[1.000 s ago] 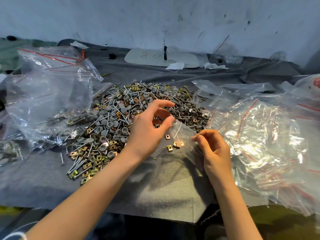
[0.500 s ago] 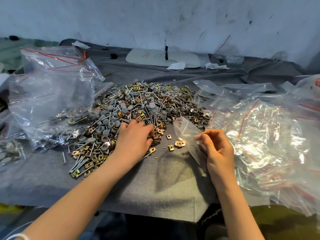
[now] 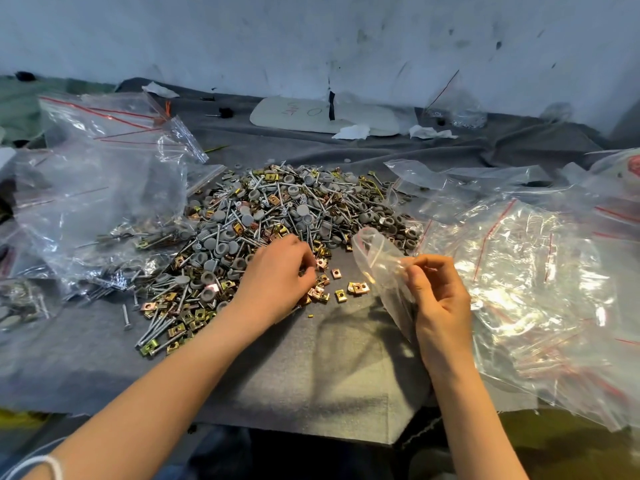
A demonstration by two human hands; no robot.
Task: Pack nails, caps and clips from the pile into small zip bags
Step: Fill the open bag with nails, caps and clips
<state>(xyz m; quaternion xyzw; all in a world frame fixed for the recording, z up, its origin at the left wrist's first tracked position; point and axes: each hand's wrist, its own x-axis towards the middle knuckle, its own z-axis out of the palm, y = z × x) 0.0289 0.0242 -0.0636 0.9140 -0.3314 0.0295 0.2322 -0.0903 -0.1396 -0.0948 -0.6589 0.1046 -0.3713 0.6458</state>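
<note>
The pile of nails, caps and clips lies mid-table on a grey cloth. At its near edge the left hand curls over loose brass clips; whether it grips one, I cannot tell. Just right, the right hand pinches a small zip bag. Empty bags lie far right.

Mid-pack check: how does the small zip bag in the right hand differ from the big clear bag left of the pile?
The small zip bag is pinched up by the right hand; the big clear bag lies slumped on the grey cloth. The small one looks empty; the big one holds nails and clips low down and is far larger. Both are clear plastic with red zip strips.
</note>
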